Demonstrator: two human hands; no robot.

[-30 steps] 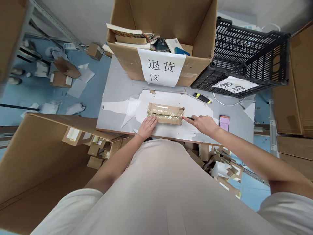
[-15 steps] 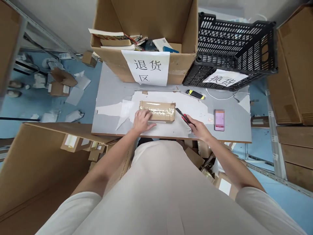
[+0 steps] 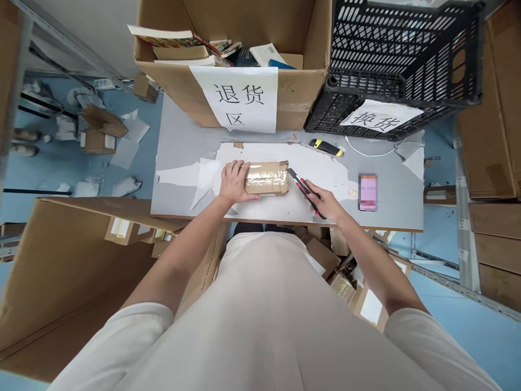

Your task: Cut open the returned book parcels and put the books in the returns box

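A small box (image 3: 266,178) wrapped in shiny tape is lying on the bench (image 3: 173,136), on top of a torn white sheet (image 3: 277,209), with its long side running from left to right. The left hand (image 3: 235,182) is covering the left end of this box; its fingers are spreading a little over the top, and its thumb is pointing to the right along the near side. The right hand (image 3: 323,202) is closing around a black and red knife (image 3: 302,188), and the blade is pointing to the far right corner of the box. The tip is coming very near to this corner, but I cannot tell if it is touching.

Behind the box, to the right, a yellow and black cutter (image 3: 326,147) is lying on the bench, and a white cable (image 3: 372,155) is running beside it. A phone (image 3: 368,193) is resting to the right of the right hand. At the back, a big carton (image 3: 299,103) is holding books (image 3: 183,37) and is carrying a paper sign (image 3: 244,103) on its front. Next to it, a black plastic crate (image 3: 407,89) is standing, also wearing a label (image 3: 380,117).
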